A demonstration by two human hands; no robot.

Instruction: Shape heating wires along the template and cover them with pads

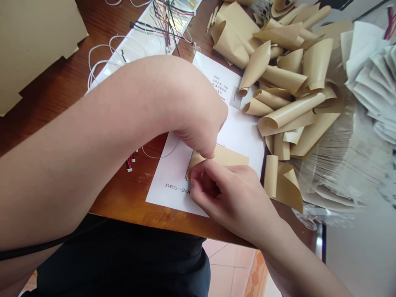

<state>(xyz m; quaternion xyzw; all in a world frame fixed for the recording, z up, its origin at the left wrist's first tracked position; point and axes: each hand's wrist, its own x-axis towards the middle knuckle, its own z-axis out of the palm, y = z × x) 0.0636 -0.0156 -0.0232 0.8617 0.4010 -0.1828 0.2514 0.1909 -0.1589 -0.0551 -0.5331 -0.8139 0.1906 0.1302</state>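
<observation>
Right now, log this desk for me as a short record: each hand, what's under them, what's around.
Left hand: bent down at the wrist, fingertips close to the right hand
Right hand: fingers curled; anything pinched is hidden
Under hands: brown paper piece on a printed white sheet
Surface: wooden table
Far side: wires, mostly red, black and white
Right side: pile of curled brown papers, white papers beyond
Upper left: cardboard
</observation>
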